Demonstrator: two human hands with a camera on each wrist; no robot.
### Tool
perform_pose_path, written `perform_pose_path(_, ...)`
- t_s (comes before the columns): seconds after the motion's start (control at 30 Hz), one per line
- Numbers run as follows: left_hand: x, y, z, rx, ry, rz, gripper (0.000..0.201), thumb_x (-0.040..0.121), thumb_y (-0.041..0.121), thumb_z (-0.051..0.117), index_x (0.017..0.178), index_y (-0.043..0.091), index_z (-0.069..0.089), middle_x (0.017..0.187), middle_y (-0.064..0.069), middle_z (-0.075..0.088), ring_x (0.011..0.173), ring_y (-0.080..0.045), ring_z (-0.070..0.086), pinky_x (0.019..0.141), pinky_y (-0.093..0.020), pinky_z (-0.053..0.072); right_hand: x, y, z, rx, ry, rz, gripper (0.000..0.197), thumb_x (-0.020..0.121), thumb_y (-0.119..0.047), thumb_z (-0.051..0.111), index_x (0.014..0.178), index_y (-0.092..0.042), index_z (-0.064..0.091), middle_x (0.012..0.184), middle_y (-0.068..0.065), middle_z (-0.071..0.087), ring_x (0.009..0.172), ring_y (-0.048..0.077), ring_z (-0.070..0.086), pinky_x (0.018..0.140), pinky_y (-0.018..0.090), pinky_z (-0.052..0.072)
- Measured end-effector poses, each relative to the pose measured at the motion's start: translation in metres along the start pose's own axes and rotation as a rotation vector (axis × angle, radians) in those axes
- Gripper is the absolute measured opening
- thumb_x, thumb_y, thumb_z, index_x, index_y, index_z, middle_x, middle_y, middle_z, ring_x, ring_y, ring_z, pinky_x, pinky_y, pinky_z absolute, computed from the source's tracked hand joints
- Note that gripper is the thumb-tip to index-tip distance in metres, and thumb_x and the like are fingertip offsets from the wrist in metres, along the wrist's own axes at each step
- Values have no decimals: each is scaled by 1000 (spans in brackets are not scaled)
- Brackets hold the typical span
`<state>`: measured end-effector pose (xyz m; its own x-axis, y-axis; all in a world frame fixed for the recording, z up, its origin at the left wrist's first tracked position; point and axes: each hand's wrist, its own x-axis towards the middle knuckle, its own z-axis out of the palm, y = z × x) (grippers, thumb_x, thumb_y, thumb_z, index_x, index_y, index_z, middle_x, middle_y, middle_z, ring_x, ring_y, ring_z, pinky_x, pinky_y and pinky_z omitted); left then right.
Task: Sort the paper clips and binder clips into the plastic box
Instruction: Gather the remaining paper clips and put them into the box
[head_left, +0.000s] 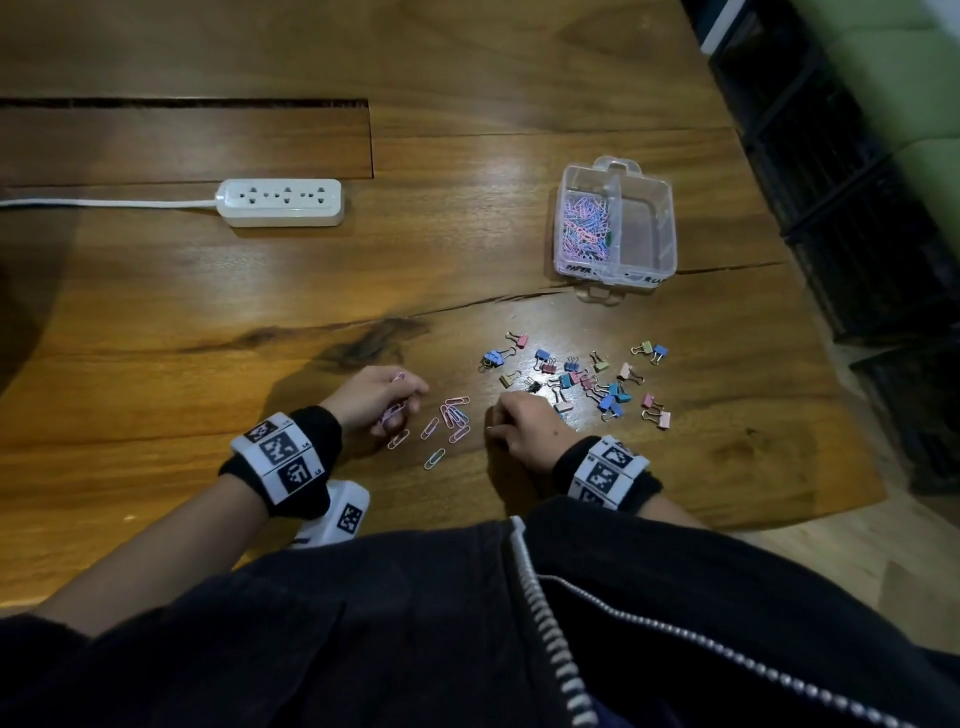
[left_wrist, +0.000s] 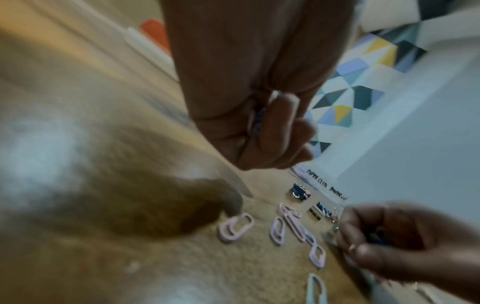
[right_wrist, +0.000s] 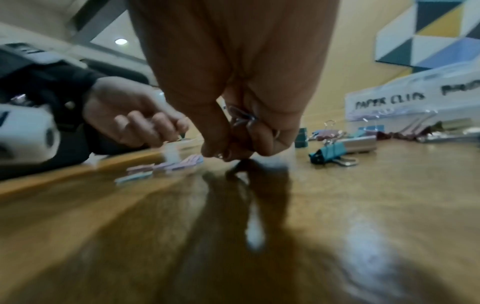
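Several pink and blue paper clips lie loose on the wooden table between my hands. My left hand is curled round a bunch of paper clips, just left of the loose ones. My right hand is curled too, with small clips tucked in its palm and its fingertips down at the table. A scatter of coloured binder clips lies right of that hand; a teal binder clip is nearest. The clear plastic box stands farther back, with paper clips in its left compartment.
A white power strip with its cable lies at the back left. A long crack runs across the table in front of the box. Black crates stand beyond the table's right edge.
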<state>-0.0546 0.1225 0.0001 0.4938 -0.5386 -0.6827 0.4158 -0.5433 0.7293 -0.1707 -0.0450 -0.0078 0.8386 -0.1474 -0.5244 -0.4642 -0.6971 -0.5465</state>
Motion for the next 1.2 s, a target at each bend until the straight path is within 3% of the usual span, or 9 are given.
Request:
perform_pose_path(0.23, -19, -16, 3, 1153, 166, 81, 32, 87, 51, 48, 95, 20, 48, 87, 4, 51, 85, -16, 53, 61, -24, 37, 6, -5, -17, 991, -92, 129, 25, 92, 0, 35, 82, -14, 53, 83, 1, 52, 66, 9, 47, 58, 19, 37)
perform_pose_path(0.37, -15, -26, 7, 1281, 205, 117, 37, 89, 46, 50, 111, 17, 51, 116, -2, 56, 106, -22, 57, 79, -31, 44, 13, -18, -21, 1248, -143, 198, 22, 94, -16, 39, 75, -11, 48, 73, 1, 49, 59, 11, 45, 52, 19, 35)
perform_pose_path(0.47, -13, -29, 9, 1302, 179, 148, 26, 94, 38, 43, 104, 16, 52, 113, -4, 58, 102, -24, 58, 80, -34, 45, 20, -24, -9, 849, -39, 150, 22, 86, -21, 56, 68, -16, 45, 67, -3, 48, 57, 9, 43, 56, 19, 37)
perform_pose_path(0.57, -11, -27, 9, 1215, 137, 118, 19, 94, 33, 41, 85, 18, 48, 95, -4, 58, 86, -21, 56, 71, -31, 43, 25, -29, 7, 384, 85, 42, 21, 76, -24, 69, 83, -14, 53, 83, 0, 54, 76, 13, 52, 73, 27, 48)
perform_pose_path(0.63, -8, -23, 8, 852, 150, 62, 23, 94, 25, 42, 73, 18, 45, 78, -1, 52, 71, -16, 50, 61, -26, 37, 28, -29, 14, 74, 119, -30, 37, 73, -32, 71, 100, -12, 54, 103, 3, 52, 94, 16, 50, 87, 31, 46)
perform_pose_path(0.77, -7, -11, 0, -327, 97, -25, 27, 84, 4, 32, 59, 14, 35, 50, -1, 41, 32, -6, 30, 33, -8, 21, 30, -32, 18, -138, 132, -92, 43, 76, -34, 66, 107, -8, 51, 113, 7, 47, 105, 20, 44, 97, 35, 42)
perform_pose_path(0.83, -8, -6, -3, -516, 21, -13, 21, 77, 3, 32, 60, 14, 35, 46, 3, 46, 30, -5, 31, 29, -7, 21, 30, -33, 19, -159, 113, -87, 37, 80, -28, 63, 107, -6, 52, 116, 8, 46, 107, 21, 43, 99, 35, 40)
perform_pose_path(1.0, 0, -1, 0, -339, -15, -22, 17, 85, 11, 44, 68, 13, 48, 53, 3, 48, 33, -5, 38, 29, -11, 24, 29, -34, 23, -216, 95, -105, 21, 86, -11, 55, 107, -7, 51, 113, 8, 49, 106, 22, 46, 98, 34, 40)
perform_pose_path(1.2, 3, -8, 20, 810, 220, 91, 28, 83, 41, 61, 69, 22, 47, 69, 4, 50, 65, -13, 47, 56, -25, 35, 27, -35, 17, -221, 54, -144, 29, 84, -9, 58, 111, -6, 48, 114, 12, 51, 107, 24, 47, 98, 34, 41)
